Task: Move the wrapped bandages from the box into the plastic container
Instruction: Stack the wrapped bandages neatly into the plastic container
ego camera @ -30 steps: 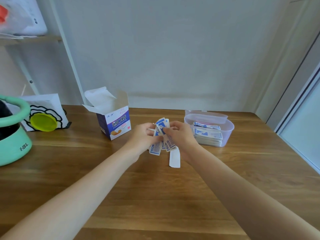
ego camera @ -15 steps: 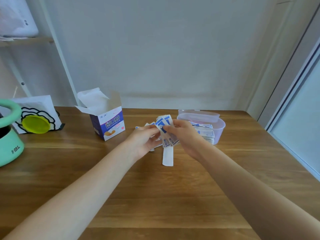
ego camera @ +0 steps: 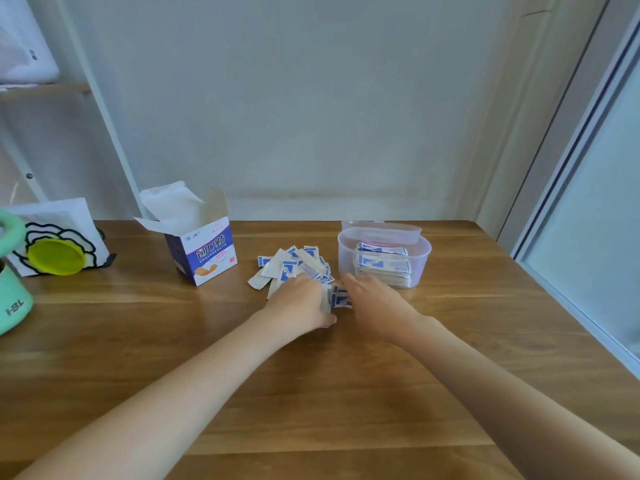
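Blue-and-white wrapped bandages (ego camera: 340,298) sit bunched between my two hands, low over the wooden table (ego camera: 311,393). My left hand (ego camera: 300,303) lies knuckles-up on the near edge of the loose pile (ego camera: 294,266); fingertips are hidden under the hand, so grip can't be confirmed. My right hand (ego camera: 372,303) is just beside the bunch w/ fingers reaching fwd; whether they pinch a wrapper is unclear, motion blur. Pile is fanned on the table between the box (ego camera: 204,252) and the plastic container (ego camera: 384,256), touching neither. Container: clear, open, holds a stack of wrapped bandages; its lid leans behind it. Box: flaps open, interior not visible. Green item at far left is cut off by frame edge.
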`<state>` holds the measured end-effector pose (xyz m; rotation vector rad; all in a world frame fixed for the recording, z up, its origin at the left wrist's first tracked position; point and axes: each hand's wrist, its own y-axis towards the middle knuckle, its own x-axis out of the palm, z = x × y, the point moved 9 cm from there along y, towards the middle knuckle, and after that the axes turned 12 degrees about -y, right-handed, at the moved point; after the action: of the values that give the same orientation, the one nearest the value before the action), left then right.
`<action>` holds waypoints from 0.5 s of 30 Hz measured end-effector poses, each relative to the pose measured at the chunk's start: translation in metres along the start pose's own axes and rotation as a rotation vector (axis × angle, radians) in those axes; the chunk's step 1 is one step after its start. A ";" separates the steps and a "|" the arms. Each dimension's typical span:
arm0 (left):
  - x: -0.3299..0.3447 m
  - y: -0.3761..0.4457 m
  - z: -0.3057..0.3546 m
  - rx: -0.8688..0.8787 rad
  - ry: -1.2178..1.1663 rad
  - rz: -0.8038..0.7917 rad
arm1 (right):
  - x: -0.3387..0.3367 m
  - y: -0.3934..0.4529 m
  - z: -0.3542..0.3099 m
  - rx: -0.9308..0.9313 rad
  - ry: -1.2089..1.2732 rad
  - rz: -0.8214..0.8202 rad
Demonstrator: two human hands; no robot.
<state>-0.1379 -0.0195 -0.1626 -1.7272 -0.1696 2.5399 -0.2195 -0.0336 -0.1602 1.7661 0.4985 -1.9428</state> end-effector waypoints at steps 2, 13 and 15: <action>-0.002 -0.001 0.004 -0.001 0.027 -0.008 | 0.005 0.000 0.002 0.001 0.054 0.008; 0.000 0.010 -0.013 -0.031 -0.108 -0.068 | -0.001 -0.001 0.014 0.036 0.240 0.001; 0.000 0.012 -0.020 -0.057 -0.212 -0.104 | -0.001 -0.001 0.015 0.032 0.264 -0.014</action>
<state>-0.1189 -0.0302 -0.1717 -1.4221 -0.3361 2.6601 -0.2326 -0.0407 -0.1576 2.0572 0.5723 -1.7436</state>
